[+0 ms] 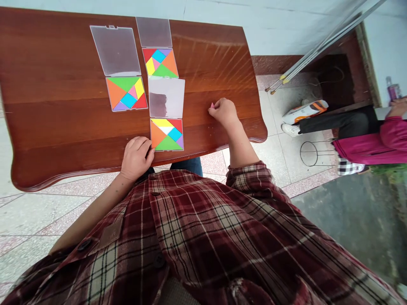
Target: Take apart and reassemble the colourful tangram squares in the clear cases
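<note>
Between the thumb and fingers of my right hand (223,112) is a small pink triangle tangram piece (212,106), just over the table at the right. My left hand (137,156) rests at the table's front edge, fingers loosely bent, its thumb and fingertips against the left side of the nearest tangram case (167,134). That case lies with its lid folded back; a white triangular gap shows among its orange, yellow, red, blue, purple and green pieces. Two other opened cases, a left tangram case (127,93) and a back tangram case (160,62), hold pink pieces among their colours.
The brown wooden table (63,127) has a curved edge, with a wall behind it. To the right, metal crutches (305,55) lean near a white and orange bag (305,111). A seated person in a magenta top (372,142) is at the far right beside a wire stand (309,153).
</note>
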Action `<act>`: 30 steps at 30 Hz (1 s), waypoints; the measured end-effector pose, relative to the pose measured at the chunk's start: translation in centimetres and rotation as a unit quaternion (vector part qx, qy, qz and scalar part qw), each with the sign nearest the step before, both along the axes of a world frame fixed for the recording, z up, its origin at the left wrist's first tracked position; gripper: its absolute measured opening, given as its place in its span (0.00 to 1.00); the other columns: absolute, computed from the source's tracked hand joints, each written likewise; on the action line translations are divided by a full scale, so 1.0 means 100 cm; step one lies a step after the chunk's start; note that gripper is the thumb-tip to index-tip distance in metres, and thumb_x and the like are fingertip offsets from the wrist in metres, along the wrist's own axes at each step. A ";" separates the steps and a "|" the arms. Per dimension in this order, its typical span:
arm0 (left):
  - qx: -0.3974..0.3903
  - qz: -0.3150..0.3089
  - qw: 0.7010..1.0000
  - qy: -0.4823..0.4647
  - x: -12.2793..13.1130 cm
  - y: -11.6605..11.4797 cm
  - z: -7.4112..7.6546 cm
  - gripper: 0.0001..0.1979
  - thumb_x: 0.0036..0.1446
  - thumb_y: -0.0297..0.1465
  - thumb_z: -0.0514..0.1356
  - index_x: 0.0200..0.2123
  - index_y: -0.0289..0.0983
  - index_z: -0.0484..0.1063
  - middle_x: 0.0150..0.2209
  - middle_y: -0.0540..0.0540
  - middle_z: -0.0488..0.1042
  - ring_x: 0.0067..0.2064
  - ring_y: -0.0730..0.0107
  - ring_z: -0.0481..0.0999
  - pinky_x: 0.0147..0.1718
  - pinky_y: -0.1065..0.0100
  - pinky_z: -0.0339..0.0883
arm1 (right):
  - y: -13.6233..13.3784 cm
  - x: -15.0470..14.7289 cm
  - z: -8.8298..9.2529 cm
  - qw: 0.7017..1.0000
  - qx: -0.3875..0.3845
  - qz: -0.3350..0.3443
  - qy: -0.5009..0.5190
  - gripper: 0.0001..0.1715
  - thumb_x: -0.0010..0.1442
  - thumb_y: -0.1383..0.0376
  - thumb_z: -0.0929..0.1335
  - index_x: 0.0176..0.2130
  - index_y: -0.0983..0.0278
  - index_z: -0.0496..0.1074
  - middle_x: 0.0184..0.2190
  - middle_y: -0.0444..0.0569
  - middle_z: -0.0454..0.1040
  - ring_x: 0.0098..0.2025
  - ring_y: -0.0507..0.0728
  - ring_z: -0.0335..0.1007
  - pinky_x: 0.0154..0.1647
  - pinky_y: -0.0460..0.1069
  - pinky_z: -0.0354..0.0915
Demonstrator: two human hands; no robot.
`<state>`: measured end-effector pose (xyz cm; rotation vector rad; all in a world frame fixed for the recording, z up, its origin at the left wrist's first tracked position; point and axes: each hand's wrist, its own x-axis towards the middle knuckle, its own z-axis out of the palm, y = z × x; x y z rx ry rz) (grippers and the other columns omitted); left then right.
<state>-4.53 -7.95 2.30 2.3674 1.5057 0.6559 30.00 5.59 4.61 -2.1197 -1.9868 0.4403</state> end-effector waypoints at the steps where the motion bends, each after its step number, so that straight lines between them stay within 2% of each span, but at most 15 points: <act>1: -0.001 -0.001 1.000 -0.002 0.000 0.000 0.000 0.15 0.63 0.36 0.50 0.45 0.36 0.73 0.47 0.37 0.74 0.51 0.52 0.70 0.54 0.50 0.64 | -0.005 -0.008 0.004 1.000 -0.004 -0.019 0.007 0.07 0.62 0.62 0.66 0.35 0.64 0.70 0.32 0.54 0.75 0.32 0.56 0.66 0.34 0.51 0.58; 3: -0.007 0.000 1.000 -0.008 0.000 0.000 0.000 0.15 0.63 0.35 0.51 0.45 0.36 0.73 0.47 0.37 0.74 0.51 0.52 0.70 0.54 0.50 0.64 | -0.019 -0.034 0.016 0.999 -0.016 0.030 0.043 0.08 0.62 0.62 0.66 0.39 0.64 0.71 0.35 0.52 0.75 0.35 0.56 0.68 0.37 0.50 0.60; 7: -0.011 0.004 1.000 -0.012 0.001 0.000 0.002 0.15 0.63 0.36 0.50 0.45 0.37 0.73 0.47 0.37 0.74 0.52 0.52 0.69 0.54 0.50 0.64 | -0.043 -0.097 0.036 0.973 -0.071 0.208 0.063 0.08 0.59 0.65 0.68 0.40 0.64 0.71 0.39 0.49 0.76 0.38 0.56 0.67 0.38 0.50 0.60; 9: -0.011 0.005 1.000 -0.013 0.002 0.000 0.002 0.15 0.64 0.36 0.50 0.45 0.36 0.73 0.46 0.37 0.73 0.51 0.53 0.69 0.54 0.51 0.63 | -0.048 -0.119 0.040 0.962 -0.090 0.257 0.035 0.10 0.57 0.66 0.68 0.41 0.63 0.71 0.40 0.49 0.75 0.39 0.56 0.67 0.38 0.50 0.58; 12: -0.010 0.001 1.000 -0.013 0.001 0.000 0.000 0.16 0.64 0.36 0.50 0.45 0.36 0.73 0.46 0.37 0.74 0.51 0.53 0.70 0.55 0.51 0.63 | -0.048 -0.137 0.041 0.950 -0.098 0.296 -0.021 0.11 0.57 0.67 0.68 0.43 0.64 0.72 0.43 0.52 0.73 0.42 0.58 0.67 0.39 0.51 0.57; 16: -0.003 -0.006 1.000 -0.005 0.001 0.000 -0.001 0.16 0.64 0.36 0.50 0.45 0.34 0.73 0.47 0.36 0.74 0.51 0.53 0.70 0.55 0.50 0.64 | -0.046 -0.143 0.042 0.940 -0.109 0.317 -0.057 0.13 0.58 0.66 0.68 0.44 0.65 0.72 0.46 0.55 0.72 0.44 0.61 0.67 0.41 0.52 0.57; 20: -0.009 -0.003 1.000 -0.009 0.002 0.000 0.001 0.16 0.64 0.36 0.50 0.45 0.35 0.73 0.47 0.36 0.74 0.51 0.53 0.70 0.54 0.51 0.64 | -0.044 -0.139 0.042 0.943 -0.089 0.317 -0.051 0.13 0.60 0.66 0.67 0.46 0.64 0.72 0.47 0.54 0.72 0.46 0.61 0.67 0.41 0.51 0.57; 27: -0.007 -0.001 1.000 -0.017 0.002 0.000 0.001 0.15 0.64 0.35 0.50 0.44 0.36 0.73 0.46 0.38 0.74 0.51 0.54 0.70 0.54 0.51 0.64 | -0.041 -0.107 0.040 0.966 -0.021 0.257 0.038 0.12 0.60 0.69 0.63 0.42 0.63 0.73 0.42 0.50 0.73 0.42 0.58 0.66 0.40 0.50 0.57; 30: -0.006 0.001 1.000 -0.018 0.003 0.000 0.002 0.15 0.63 0.36 0.51 0.43 0.35 0.73 0.45 0.37 0.74 0.50 0.53 0.70 0.54 0.51 0.64 | -0.044 -0.099 0.036 0.971 -0.018 0.232 0.049 0.12 0.59 0.70 0.63 0.41 0.64 0.73 0.40 0.50 0.73 0.40 0.57 0.66 0.39 0.50 0.57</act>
